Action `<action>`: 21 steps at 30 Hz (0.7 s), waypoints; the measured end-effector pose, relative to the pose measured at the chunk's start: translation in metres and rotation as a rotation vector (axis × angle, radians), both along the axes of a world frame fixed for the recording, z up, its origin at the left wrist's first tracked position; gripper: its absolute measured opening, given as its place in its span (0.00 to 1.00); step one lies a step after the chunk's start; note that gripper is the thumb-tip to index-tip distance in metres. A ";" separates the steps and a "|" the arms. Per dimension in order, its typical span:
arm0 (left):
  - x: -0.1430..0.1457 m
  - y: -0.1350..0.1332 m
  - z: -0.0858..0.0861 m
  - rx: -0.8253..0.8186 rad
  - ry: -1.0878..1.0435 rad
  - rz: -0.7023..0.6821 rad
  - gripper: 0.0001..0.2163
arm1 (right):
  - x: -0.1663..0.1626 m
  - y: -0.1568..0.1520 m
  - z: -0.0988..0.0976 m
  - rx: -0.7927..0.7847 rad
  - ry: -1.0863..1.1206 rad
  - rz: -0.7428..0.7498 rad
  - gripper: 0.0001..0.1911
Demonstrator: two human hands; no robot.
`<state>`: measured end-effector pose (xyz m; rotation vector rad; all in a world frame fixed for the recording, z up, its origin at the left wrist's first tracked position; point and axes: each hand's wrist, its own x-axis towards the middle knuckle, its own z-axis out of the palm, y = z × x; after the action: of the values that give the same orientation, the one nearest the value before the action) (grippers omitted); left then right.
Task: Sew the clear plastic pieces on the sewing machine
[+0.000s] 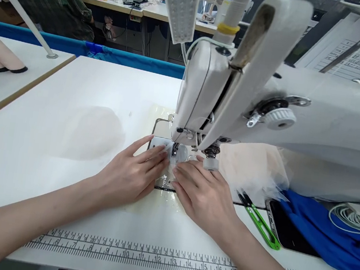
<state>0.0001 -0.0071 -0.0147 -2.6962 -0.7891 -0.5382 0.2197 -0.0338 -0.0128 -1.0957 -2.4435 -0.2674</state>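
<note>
A white sewing machine [271,103] stands on the white table [72,93]. My left hand [130,175] lies flat with fingers stretched toward the needle and presser foot [175,151]. My right hand [202,191] lies flat beside it, fingers pointing at the same spot. Both hands press a small, thin, translucent piece of fabric [169,174] onto the metal needle plate. The fabric is hard to make out under the fingers.
A sheer pale fabric patch [93,134] lies left of the machine. More sheer fabric [252,167], green thread snips [259,222], a black phone [287,232], blue cloth [327,231] and a white cable [352,217] lie at right. A printed ruler [136,254] runs along the near edge.
</note>
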 end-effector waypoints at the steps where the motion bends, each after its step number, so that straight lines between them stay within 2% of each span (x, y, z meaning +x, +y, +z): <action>1: 0.000 0.000 0.000 -0.001 -0.001 0.001 0.15 | 0.000 0.000 0.000 0.000 0.003 0.000 0.10; 21: 0.000 0.008 0.001 -0.028 -0.011 0.041 0.16 | 0.000 0.006 -0.001 0.021 -0.042 -0.044 0.12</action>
<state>0.0002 0.0010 -0.0136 -2.6984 -0.8585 -0.5363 0.2194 -0.0279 -0.0142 -1.1469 -2.4498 -0.3329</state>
